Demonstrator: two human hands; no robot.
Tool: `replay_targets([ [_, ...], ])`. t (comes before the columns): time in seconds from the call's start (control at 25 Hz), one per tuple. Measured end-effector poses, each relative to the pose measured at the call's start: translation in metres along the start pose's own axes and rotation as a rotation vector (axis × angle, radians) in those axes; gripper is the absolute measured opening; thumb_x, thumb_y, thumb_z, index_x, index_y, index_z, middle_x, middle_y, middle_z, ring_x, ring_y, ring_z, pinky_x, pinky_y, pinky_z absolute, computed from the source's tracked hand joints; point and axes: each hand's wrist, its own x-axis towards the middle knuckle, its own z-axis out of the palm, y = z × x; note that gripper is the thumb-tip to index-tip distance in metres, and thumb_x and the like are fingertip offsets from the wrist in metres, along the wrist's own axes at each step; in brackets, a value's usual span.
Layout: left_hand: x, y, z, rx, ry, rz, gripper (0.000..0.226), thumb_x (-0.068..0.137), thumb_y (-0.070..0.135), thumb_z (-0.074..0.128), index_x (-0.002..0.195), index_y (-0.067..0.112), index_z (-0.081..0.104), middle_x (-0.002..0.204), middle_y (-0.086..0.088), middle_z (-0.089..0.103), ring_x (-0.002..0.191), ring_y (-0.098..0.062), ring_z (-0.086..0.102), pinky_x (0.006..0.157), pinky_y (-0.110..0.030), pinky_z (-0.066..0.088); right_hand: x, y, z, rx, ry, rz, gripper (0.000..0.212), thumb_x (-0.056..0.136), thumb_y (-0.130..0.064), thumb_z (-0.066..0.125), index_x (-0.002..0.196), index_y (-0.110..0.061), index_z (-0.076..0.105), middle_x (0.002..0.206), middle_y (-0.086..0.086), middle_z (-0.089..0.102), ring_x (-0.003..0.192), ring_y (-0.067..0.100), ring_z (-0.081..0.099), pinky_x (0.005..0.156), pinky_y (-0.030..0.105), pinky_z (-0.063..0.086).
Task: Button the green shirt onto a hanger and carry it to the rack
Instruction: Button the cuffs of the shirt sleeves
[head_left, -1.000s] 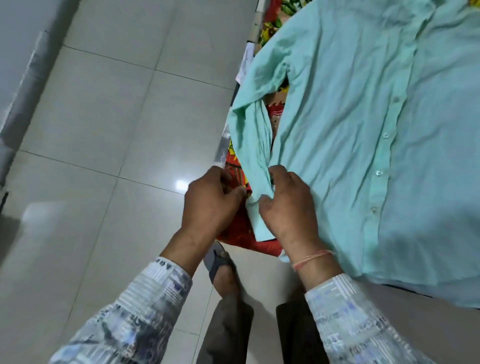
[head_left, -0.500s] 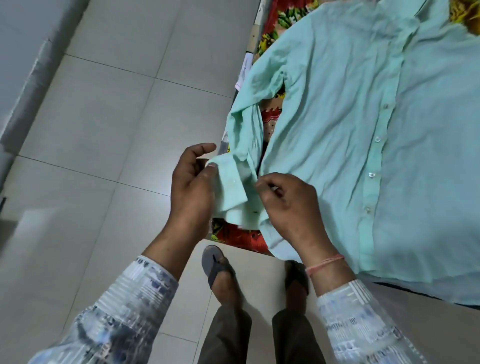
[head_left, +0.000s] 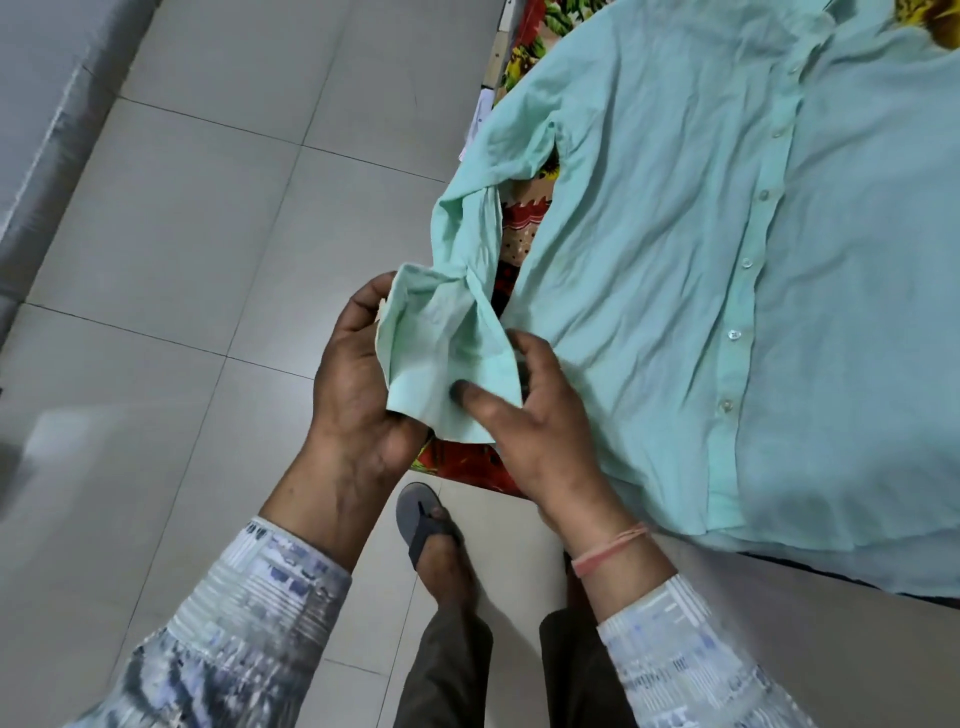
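Beside a surface draped in a red floral cloth (head_left: 519, 234), a person standing on a pale tiled floor (head_left: 208, 234) held the cuff (head_left: 441, 374) of a green shirt (head_left: 649, 312) in both hands. The left hand (head_left: 353, 395) gripped the cuff's outer edge, its fingers curled beneath the fabric and mostly out of sight. The right hand (head_left: 540, 431) pinched the near corner, with the thumb pressed on top and the fingers tucked behind the cloth.

The cuff was raised off the floral cloth between the two hands, and the twisted shirt sleeve (head_left: 467, 244) ran back from it to the shoulder. Folds covered the cuff's fastening, so whether it was buttoned could not be made out.

The body of the shirt lay spread flat, front up, to the right of the hands. A row of pale buttons (head_left: 734, 334) ran down a placket that looked closed. The top of the frame cut off the collar and the right edge cut off the far side.

Most of the floral cloth was hidden under the shirt. Below the hands, a grey sandal (head_left: 415, 514) showed on one foot, while the other foot was hidden behind the right forearm, which wore a pink thread (head_left: 610, 551) at the wrist
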Motion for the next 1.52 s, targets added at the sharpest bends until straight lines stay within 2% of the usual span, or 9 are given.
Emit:
replay_targets([
  [0.12,-0.009,-0.005,0.003,0.269,0.136,0.207,0.02,0.092,0.003,0.066,0.107,0.012,0.074,0.112,-0.01,0.079,0.097,-0.028,0.076,0.085,-0.04,0.064,-0.002,0.007,0.009,0.031,0.038,0.046,0.054,0.084,-0.028,0.081,0.131,-0.037,0.056,0.091,-0.003,0.08,0.087,0.018,0.078,0.075,0.047,0.067],
  [0.16,-0.014,-0.005,0.003,0.436,0.17,0.292,0.02,0.092,-0.002,0.066,0.098,0.015,0.075,0.103,-0.005,0.081,0.091,-0.024,0.077,0.078,-0.036,0.064,-0.002,0.007,0.007,0.026,0.123,0.003,0.049,0.083,-0.026,0.081,0.125,-0.035,0.058,0.087,-0.003,0.079,0.081,0.018,0.078,0.073,0.047,0.067],
  [0.32,-0.021,-0.008,-0.006,0.863,0.102,0.43,0.035,0.079,-0.008,0.084,0.094,0.024,0.08,0.109,0.002,0.081,0.104,-0.019,0.077,0.088,-0.039,0.065,-0.01,-0.011,-0.003,-0.096,0.415,-0.265,0.029,0.084,-0.014,0.086,0.104,-0.023,0.068,0.088,-0.015,0.073,0.08,0.004,0.072,0.074,0.019,0.057],
  [0.6,-0.023,-0.015,-0.008,0.845,0.108,0.322,0.028,0.081,0.003,0.09,0.102,0.021,0.083,0.106,0.004,0.084,0.101,-0.015,0.08,0.091,-0.039,0.066,-0.007,-0.011,0.004,-0.07,0.27,-0.319,0.014,0.093,-0.011,0.079,0.101,-0.021,0.083,0.091,-0.02,0.079,0.091,-0.002,0.076,0.083,0.014,0.056],
  [0.92,-0.022,-0.013,-0.021,0.799,0.131,0.303,0.028,0.087,-0.002,0.084,0.107,0.017,0.081,0.109,0.003,0.084,0.102,-0.017,0.081,0.091,-0.037,0.067,0.0,-0.006,0.0,0.191,0.085,-0.099,0.022,0.1,-0.009,0.064,0.104,-0.022,0.081,0.101,-0.001,0.084,0.1,0.02,0.081,0.095,0.049,0.064],
  [1.08,-0.022,-0.012,-0.024,0.788,0.125,0.282,0.028,0.085,0.0,0.086,0.104,0.021,0.083,0.112,0.0,0.084,0.107,-0.023,0.079,0.096,-0.049,0.064,0.002,-0.008,-0.005,0.322,-0.009,-0.03,0.029,0.108,-0.006,0.05,0.108,-0.011,0.079,0.103,0.01,0.083,0.098,0.026,0.081,0.085,0.039,0.065],
  [1.24,-0.022,-0.013,-0.027,0.782,0.121,0.288,0.029,0.084,-0.002,0.086,0.1,0.022,0.082,0.11,-0.002,0.084,0.105,-0.024,0.08,0.095,-0.049,0.065,0.001,-0.007,-0.006,0.348,-0.028,-0.001,0.025,0.102,0.003,0.06,0.107,-0.012,0.079,0.102,0.01,0.084,0.097,0.026,0.081,0.085,0.035,0.065],
  [1.36,-0.024,-0.014,-0.027,0.817,0.072,0.291,0.03,0.086,-0.004,0.084,0.1,0.022,0.081,0.108,0.002,0.084,0.103,-0.02,0.08,0.09,-0.041,0.066,0.001,-0.003,-0.006,0.226,0.01,-0.088,0.022,0.088,-0.003,0.079,0.1,-0.021,0.079,0.097,0.005,0.084,0.097,0.02,0.081,0.094,0.042,0.065],
  [1.52,-0.025,-0.018,-0.025,0.909,0.089,0.326,0.032,0.083,-0.004,0.086,0.095,0.025,0.08,0.102,0.01,0.083,0.095,-0.012,0.08,0.08,-0.033,0.067,-0.001,-0.003,-0.009,-0.051,0.047,-0.245,0.023,0.086,-0.005,0.085,0.098,-0.023,0.077,0.088,-0.008,0.081,0.087,0.006,0.078,0.085,0.023,0.063],
])
